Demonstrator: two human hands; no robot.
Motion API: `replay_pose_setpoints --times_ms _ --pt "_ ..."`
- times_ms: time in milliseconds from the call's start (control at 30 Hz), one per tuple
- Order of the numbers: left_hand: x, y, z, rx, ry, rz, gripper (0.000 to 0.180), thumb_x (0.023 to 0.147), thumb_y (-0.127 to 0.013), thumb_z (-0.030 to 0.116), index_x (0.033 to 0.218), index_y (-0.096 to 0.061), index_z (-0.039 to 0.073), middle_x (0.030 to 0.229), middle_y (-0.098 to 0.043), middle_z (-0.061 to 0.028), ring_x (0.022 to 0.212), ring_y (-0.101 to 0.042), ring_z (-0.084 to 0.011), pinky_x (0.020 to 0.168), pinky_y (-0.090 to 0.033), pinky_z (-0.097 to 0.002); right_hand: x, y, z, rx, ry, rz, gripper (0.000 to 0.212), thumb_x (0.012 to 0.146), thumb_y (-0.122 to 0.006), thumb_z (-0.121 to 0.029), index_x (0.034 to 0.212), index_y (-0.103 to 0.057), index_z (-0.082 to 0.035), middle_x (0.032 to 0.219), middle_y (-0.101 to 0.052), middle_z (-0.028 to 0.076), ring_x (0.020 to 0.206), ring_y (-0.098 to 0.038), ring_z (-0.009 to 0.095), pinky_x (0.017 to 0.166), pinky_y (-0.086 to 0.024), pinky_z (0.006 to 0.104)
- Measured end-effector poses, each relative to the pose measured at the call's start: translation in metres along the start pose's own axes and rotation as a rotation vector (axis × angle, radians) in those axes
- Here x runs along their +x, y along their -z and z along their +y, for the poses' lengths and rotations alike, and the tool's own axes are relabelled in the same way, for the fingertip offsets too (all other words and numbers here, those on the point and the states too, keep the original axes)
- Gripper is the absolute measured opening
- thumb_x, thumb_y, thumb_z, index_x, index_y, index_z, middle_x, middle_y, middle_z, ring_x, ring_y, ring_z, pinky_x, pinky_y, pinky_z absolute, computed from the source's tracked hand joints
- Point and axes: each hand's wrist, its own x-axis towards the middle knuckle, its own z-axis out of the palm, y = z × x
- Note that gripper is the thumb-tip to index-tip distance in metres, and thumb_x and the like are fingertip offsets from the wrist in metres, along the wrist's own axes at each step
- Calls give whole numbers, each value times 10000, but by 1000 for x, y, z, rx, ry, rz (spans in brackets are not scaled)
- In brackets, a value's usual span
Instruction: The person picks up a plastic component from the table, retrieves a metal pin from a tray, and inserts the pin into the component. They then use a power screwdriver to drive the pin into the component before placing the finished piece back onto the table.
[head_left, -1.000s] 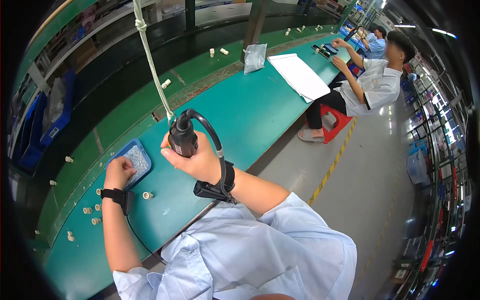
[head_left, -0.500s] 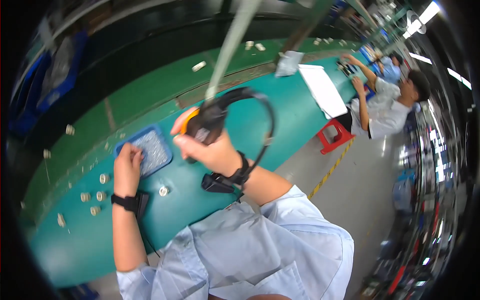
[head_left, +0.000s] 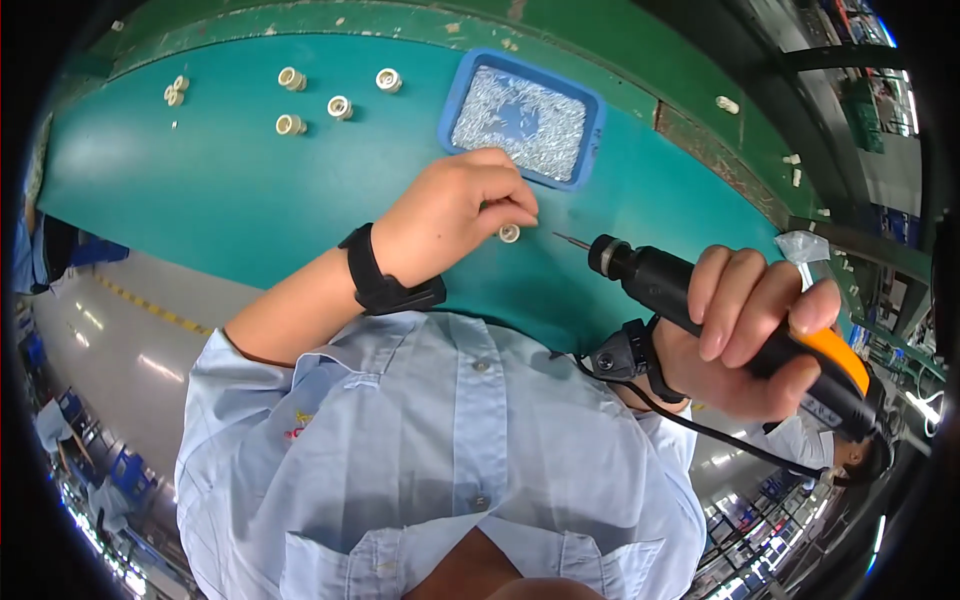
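Observation:
My right hand [head_left: 755, 335] is wrapped around a black and orange electric screwdriver [head_left: 662, 285]. The tool lies slanted, its thin bit pointing left, toward my left hand [head_left: 465, 205]. Thumb and forefinger of that hand are pinched together just above a small cream-coloured round fitting [head_left: 509, 234] on the table. Whatever the pinch holds is too small or hidden to name. Between the bit's tip and the fitting there is a gap. Just beyond my left hand stands a blue tray [head_left: 449, 112] with many small silvery metal pieces, probably screws.
Several similar cream fittings [head_left: 340, 107] stand on the green table [head_left: 230, 185] at the far left, with a small cluster [head_left: 175, 92] beyond them. A raised green ledge [head_left: 640, 90] runs along the back. The screwdriver's black cable [head_left: 700, 432] loops below my right wrist.
My view has turned. My left hand has left the tray and come to a fitting nearer me. The screwdriver has swung from upright to slanted, its bit now toward that fitting.

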Motion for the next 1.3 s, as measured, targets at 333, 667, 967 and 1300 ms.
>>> replay_pose_setpoints --times_ms 333,667,967,1300 --pt "-23 0 11 65 -72 123 153 660 -754 30 776 -665 73 817 -578 -17 815 -541 -194 713 -435 -308 -9 -18 22 64 43 -49 403 877 -612 -381 1010 -416 -55 726 -538 47 586 -555 157 511 -443 275" --pt "-22 -9 17 164 -175 103 97 677 -727 117 728 -651 85 777 -556 -14 784 -524 -228 716 -429 -340 -8 -21 13 -43 -54 -82 398 866 -635 -352 1009 -423 -46 690 -544 41 551 -546 157 488 -440 276" --pt "-20 -18 -10 235 -66 282 170 667 -740 104 809 -654 67 776 -565 -30 806 -547 -239 743 -450 -358 -14 -18 26 -130 -97 -38 413 871 -616 -395 1004 -438 -46 640 -525 28 515 -526 150 480 -435 278" --pt "-24 -26 -33 -45 128 66 192 671 -725 44 847 -648 51 790 -601 -73 715 -587 -252 626 -478 -343 -18 -19 41 -206 -114 28 418 863 -620 -408 1000 -446 -53 610 -508 33 504 -519 158 485 -439 298"
